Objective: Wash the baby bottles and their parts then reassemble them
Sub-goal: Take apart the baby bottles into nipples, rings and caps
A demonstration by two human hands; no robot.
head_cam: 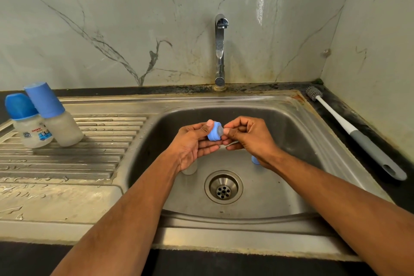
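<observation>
You held the blue ring (214,134) over the sink (298,132), your left hand (197,141) gripping it so your right hand (244,136) could pinch the teat (220,130), likely to pull it free for washing. Two capped bottles (48,119) stood on the steel drainboard (89,152), a brush (349,130) by the marble wall (112,29).
</observation>
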